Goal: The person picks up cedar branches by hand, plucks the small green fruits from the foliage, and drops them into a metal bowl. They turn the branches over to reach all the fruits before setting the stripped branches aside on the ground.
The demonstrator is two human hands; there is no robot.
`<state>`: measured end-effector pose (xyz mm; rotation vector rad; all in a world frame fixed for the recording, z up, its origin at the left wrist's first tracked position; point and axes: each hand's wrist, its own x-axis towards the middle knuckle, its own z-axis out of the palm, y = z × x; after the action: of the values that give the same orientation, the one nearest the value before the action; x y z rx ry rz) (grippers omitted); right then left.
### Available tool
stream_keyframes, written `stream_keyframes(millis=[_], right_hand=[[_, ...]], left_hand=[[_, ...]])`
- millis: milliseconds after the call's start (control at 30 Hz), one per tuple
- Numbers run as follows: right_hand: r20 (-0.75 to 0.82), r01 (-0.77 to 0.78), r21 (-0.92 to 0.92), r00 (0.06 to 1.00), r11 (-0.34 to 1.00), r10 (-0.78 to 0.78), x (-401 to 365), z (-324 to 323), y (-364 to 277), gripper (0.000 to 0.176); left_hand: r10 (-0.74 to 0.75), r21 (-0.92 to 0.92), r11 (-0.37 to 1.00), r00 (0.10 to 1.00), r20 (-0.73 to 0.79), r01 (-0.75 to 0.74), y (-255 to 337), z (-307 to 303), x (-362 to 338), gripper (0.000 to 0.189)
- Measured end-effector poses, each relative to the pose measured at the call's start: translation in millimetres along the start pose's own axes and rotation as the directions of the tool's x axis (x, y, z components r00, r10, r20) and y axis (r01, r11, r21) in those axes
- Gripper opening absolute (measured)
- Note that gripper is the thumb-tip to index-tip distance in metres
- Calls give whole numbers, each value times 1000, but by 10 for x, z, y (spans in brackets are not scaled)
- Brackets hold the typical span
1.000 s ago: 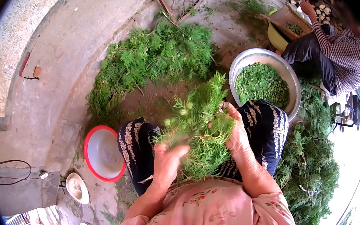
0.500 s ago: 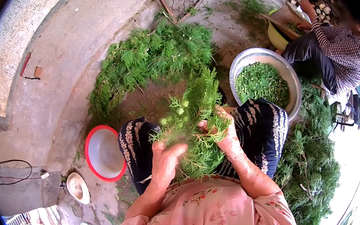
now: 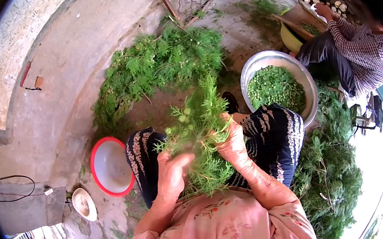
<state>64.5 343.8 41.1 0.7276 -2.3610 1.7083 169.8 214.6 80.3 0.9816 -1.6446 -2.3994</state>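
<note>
Over my lap I hold a leafy evergreen branch (image 3: 201,113) with pale green cones along its left side. My right hand (image 3: 233,143) is closed round its stem from the right, fingers partly covered by the sprays. On the left, my left hand (image 3: 172,174) is closed at the lower edge of the branch, its thumb lying across the foliage and its fingertips hidden. Beyond my right knee stands a metal basin (image 3: 313,98) holding many small green cones and bits of leaf.
A pile of cut evergreen branches (image 3: 160,61) lies ahead, another heap (image 3: 326,182) to the right. By my left knee is a red-rimmed white basin (image 3: 113,167), near a small white bowl (image 3: 84,204). A seated person (image 3: 364,56) works beside a yellow-green tub (image 3: 290,38).
The branch and both my hands have shifted slightly left, and the right hand has come down a little. Each hand keeps its place on the foliage. The other person's raised hand has moved slightly.
</note>
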Motion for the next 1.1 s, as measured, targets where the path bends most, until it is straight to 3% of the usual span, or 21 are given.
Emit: stream_keyframes(millis=[33,100,133,167,200,233,300,333,367,400,467,533,633,733,767,867,900,967,1000,1033,1100], right_hand=[[31,-71,72,997,995,69,6,-2,64,31],[-26,-67,43,997,997,68,6,-1,137,28],[-51,-61,16,997,998,62,4,-10,194,25],[-64,-273,184,955,944,289,23,-76,254,20],[-38,-458,346,865,819,500,111,-171,258,15],[-68,-437,597,808,673,585,134,-215,458,10],[170,-462,793,794,397,584,129,-348,547,12],[235,-447,851,794,276,561,171,-399,464,12],[319,-444,882,810,158,492,166,-398,483,13],[382,-451,891,811,58,443,163,-380,467,13],[473,-526,849,790,36,391,152,-341,378,15],[520,-638,764,699,101,491,137,-246,164,26],[504,-614,764,760,198,411,81,-128,161,25],[297,-458,752,877,474,376,52,42,44,33],[167,-353,733,922,582,350,38,143,62,28],[127,-344,481,938,806,324,-10,163,240,19],[240,-492,712,841,501,485,35,83,66,12],[335,-587,689,778,425,531,81,-5,65,15],[386,-634,678,738,373,553,97,-38,54,16],[344,-608,744,705,279,620,91,-16,45,20],[325,-602,746,702,284,634,147,-183,150,16]], left_hand=[[25,-28,999,1000,2,-25,-33,-1,11,22],[21,-7,1000,1000,-10,-21,-26,51,25,21],[131,46,990,991,11,-131,-64,36,38,18],[238,95,966,971,37,-240,-138,-3,54,16],[340,142,927,938,69,-347,-184,-40,50,15],[367,234,894,924,105,-382,-186,-110,51,16],[419,403,795,891,176,-454,-160,-225,48,23],[487,528,635,823,293,-564,-104,-215,83,26],[245,118,960,967,71,-252,-76,-140,66,21],[160,50,986,987,31,-162,-59,-128,99,18],[38,-80,996,999,-38,-41,-5,-87,135,23],[-94,-220,973,990,-101,70,155,38,98,25],[-126,-195,976,984,-126,100,165,51,95,24],[-143,-157,980,978,-152,119,159,99,88,23],[-144,-148,982,977,-159,120,156,114,87,22],[-97,-140,987,988,-120,80,126,44,107,22],[22,9,1000,995,-101,-21,32,-49,140,23],[120,101,988,991,-60,-114,-2,-71,109,23],[92,89,992,991,-95,-84,-4,-67,105,23],[64,75,996,989,-130,-54,-4,-60,101,22],[21,44,999,995,-94,-17,146,1,31,16]])
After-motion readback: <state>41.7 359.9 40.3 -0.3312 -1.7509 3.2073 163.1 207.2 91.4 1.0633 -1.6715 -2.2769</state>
